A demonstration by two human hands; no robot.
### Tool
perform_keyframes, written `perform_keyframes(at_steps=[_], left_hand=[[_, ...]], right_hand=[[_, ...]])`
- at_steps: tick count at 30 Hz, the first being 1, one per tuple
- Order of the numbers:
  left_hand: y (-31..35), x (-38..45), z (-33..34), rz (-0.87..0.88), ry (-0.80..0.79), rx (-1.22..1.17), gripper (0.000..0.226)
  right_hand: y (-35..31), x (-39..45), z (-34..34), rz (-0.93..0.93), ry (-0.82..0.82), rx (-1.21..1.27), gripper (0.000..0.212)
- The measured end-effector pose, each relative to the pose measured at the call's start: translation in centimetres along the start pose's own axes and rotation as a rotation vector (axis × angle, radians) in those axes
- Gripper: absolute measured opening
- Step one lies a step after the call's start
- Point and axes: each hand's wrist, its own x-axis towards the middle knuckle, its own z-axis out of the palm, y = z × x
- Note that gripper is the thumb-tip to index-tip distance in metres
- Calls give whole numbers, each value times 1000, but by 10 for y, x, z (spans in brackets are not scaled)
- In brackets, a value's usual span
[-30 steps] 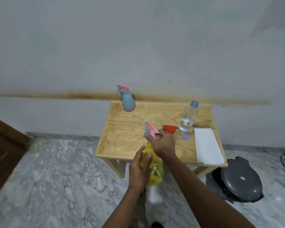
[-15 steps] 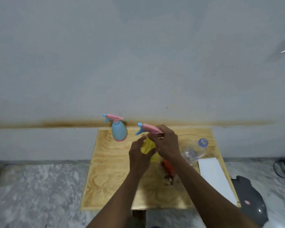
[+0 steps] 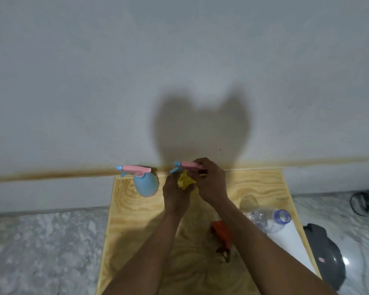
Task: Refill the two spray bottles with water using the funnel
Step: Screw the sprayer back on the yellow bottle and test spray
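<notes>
Single head-worn wide-angle view, looking forward and down, close above wooden table [image 3: 262, 188]; wall [image 3: 94, 81] beyond

Wooden table [image 3: 262, 188], against a grey wall [image 3: 94, 81]. White sheet [image 3: 290, 241] on its right edge. Dark grey lidded object [image 3: 326, 256] on marble floor [image 3: 41, 252], right of table.
</notes>
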Motion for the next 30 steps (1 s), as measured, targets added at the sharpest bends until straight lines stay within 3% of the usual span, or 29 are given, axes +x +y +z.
perform_keyframes(at_steps=[12, 22, 26, 30], left_hand=[[0, 17, 2, -7, 0, 125, 40], [-8, 16, 5, 20, -13, 161, 48], [-14, 6, 6, -19, -35, 221, 65], [-12, -37, 10, -55, -20, 194, 60]], right_hand=[[8, 20, 12, 26, -2, -17, 27], [8, -7, -2, 137, 42, 71, 59], [6, -53, -21, 156, 159, 170, 44], [29, -124, -62, 221, 64, 107, 18]])
